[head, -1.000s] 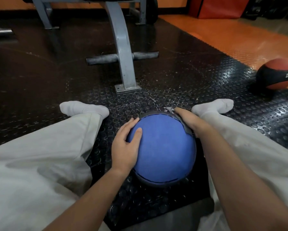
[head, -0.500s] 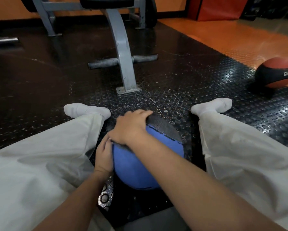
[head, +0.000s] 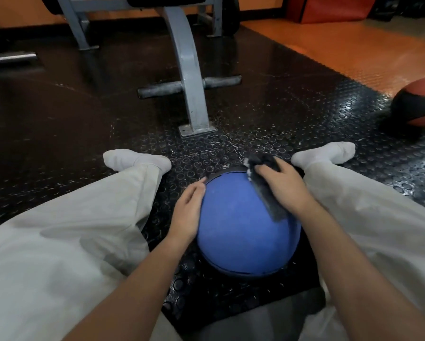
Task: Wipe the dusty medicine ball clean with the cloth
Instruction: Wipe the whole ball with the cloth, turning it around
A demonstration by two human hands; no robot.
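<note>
So, the blue medicine ball (head: 243,237) sits on the black studded floor mat (head: 280,124), bottom middle of the frame, right between the person's spread legs in light trousers (head: 71,230). The right hand (head: 285,190) is on the ball's upper right side, and its grip is curled around a dark grey cloth (head: 262,190), fingers bunching the top of it while the palm presses it onto the blue surface. A strip of the cloth trails down from under the hand along the ball's curve. The left hand (head: 189,210) lies on the ball's left side, its grip spread with fingers fairly straight and flat against the ball, fingertips pointing up toward the black band at the top. You can see faint pale smudges on the blue surface near the middle, though I can't tell whether that's dust or just wear. Both feet are in white socks, one (head: 135,159) at centre left and the other (head: 324,153) at centre right, just beyond the cloth hand. Further up the frame stands a grey metal bench frame (head: 189,82), its foot plate on the mat well apart from the ball. A red and black ball (head: 418,104) rests at the right edge near the orange floor (head: 354,45).
</note>
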